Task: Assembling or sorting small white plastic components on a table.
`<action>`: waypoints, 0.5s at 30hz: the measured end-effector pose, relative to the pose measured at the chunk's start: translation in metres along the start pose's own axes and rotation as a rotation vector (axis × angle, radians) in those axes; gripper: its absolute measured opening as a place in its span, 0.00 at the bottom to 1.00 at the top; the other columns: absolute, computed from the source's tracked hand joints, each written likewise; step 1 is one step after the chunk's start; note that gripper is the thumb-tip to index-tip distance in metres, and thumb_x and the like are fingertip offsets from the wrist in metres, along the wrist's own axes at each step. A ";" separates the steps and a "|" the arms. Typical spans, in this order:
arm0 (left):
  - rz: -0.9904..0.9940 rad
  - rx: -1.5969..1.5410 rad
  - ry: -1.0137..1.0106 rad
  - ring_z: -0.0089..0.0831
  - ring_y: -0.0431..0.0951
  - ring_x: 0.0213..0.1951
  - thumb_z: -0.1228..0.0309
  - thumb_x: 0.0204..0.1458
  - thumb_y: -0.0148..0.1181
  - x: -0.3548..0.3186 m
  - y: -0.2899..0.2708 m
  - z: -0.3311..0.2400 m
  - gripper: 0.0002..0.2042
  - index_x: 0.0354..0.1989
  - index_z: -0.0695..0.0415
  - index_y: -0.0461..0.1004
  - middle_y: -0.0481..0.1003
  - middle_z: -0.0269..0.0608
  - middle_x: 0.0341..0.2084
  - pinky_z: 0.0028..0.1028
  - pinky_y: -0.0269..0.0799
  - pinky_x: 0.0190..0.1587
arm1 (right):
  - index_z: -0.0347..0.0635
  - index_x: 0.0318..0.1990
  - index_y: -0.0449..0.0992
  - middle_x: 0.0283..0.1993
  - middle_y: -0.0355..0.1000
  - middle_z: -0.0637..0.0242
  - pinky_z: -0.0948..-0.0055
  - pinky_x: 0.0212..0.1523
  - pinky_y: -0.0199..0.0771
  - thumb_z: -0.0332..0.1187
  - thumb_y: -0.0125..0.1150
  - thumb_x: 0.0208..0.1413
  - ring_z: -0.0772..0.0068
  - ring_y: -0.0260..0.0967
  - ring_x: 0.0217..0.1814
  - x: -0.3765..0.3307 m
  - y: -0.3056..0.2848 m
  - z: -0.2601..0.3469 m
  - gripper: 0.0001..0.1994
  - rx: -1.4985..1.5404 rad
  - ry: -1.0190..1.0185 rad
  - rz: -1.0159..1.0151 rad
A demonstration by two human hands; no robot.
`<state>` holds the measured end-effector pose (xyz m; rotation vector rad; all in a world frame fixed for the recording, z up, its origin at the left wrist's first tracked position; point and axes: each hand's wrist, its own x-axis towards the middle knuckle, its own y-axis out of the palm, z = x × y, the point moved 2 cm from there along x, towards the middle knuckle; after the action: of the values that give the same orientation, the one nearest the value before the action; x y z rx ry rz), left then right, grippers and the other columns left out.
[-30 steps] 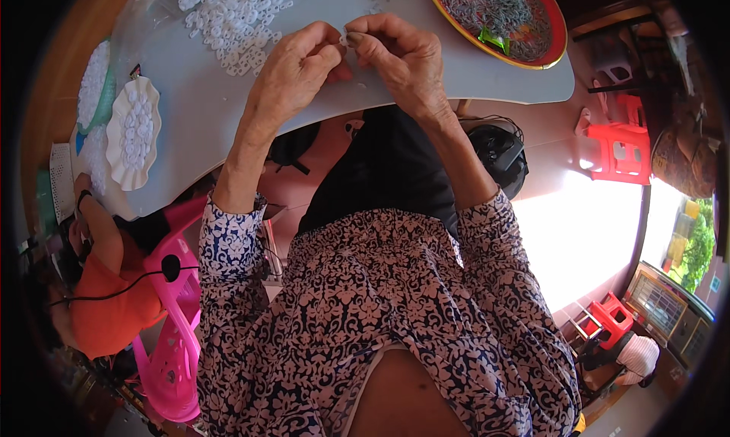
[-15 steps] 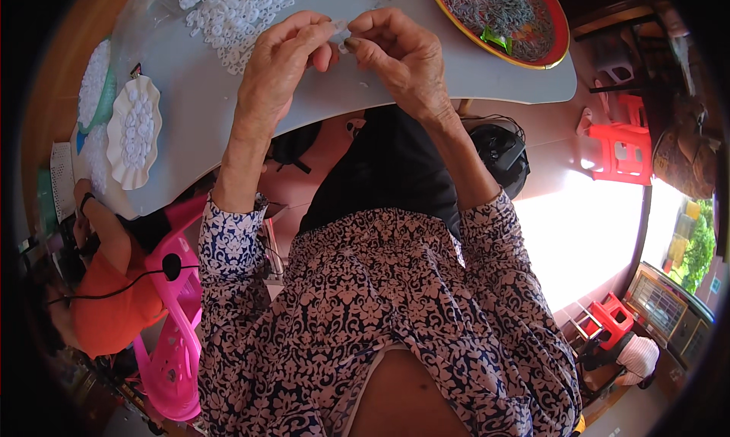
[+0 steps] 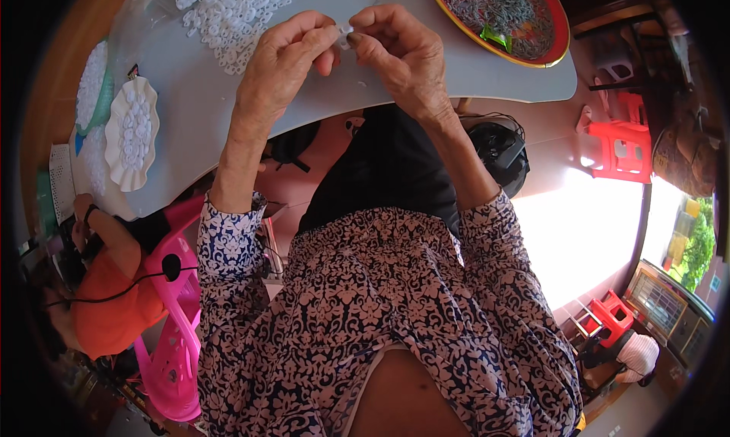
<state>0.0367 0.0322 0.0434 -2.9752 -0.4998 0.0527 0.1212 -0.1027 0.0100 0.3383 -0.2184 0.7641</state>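
Note:
Over the grey table [image 3: 190, 125] both my hands meet, fingertips almost touching. My left hand [image 3: 285, 61] pinches a small white plastic piece [image 3: 344, 36] between thumb and forefinger. On its other side my right hand [image 3: 403, 57] grips the same piece, thumb and forefinger closed; whether it also holds a tiny metal part is hidden. Beyond my left hand spreads a heap of small white plastic pieces [image 3: 228, 15]. Right of my right hand stands a red and yellow round tray [image 3: 561, 26] filled with small grey metal pieces [image 3: 494, 7].
At the table's left side are a scalloped white dish [image 3: 125, 180] of white pieces and a green container [image 3: 103, 106] of more. A co-worker in orange [image 3: 118, 308] sits at the left by a pink chair [image 3: 171, 361]. Red stools [image 3: 620, 152] stand on the right.
The white piece has shifted slightly between my fingertips, and my hands have drawn a little closer. The co-worker's arm at the left has moved slightly.

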 end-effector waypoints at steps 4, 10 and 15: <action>0.035 0.195 0.041 0.17 0.64 0.22 0.62 0.56 0.48 0.000 0.002 -0.003 0.13 0.30 0.59 0.72 0.66 0.29 0.15 0.20 0.59 0.29 | 0.34 0.42 0.71 0.32 0.72 0.68 0.83 0.35 0.71 0.23 0.55 0.54 0.83 0.68 0.32 0.000 0.000 0.002 0.09 -0.059 0.006 -0.013; 0.014 0.260 0.078 0.20 0.63 0.21 0.58 0.57 0.44 -0.001 0.005 0.006 0.17 0.28 0.59 0.70 0.66 0.33 0.14 0.23 0.58 0.28 | 0.35 0.43 0.71 0.32 0.73 0.68 0.81 0.35 0.72 0.24 0.56 0.54 0.82 0.70 0.31 0.001 0.000 0.003 0.09 -0.091 0.013 -0.036; -0.042 0.251 0.056 0.24 0.63 0.20 0.58 0.57 0.42 -0.001 0.002 0.005 0.18 0.28 0.60 0.69 0.66 0.35 0.14 0.26 0.59 0.27 | 0.33 0.45 0.69 0.32 0.74 0.65 0.80 0.37 0.73 0.24 0.59 0.53 0.79 0.74 0.34 0.001 0.005 0.009 0.12 -0.092 0.028 0.119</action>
<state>0.0357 0.0303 0.0379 -2.7123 -0.5079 0.0256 0.1174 -0.1022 0.0193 0.2287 -0.2476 0.8733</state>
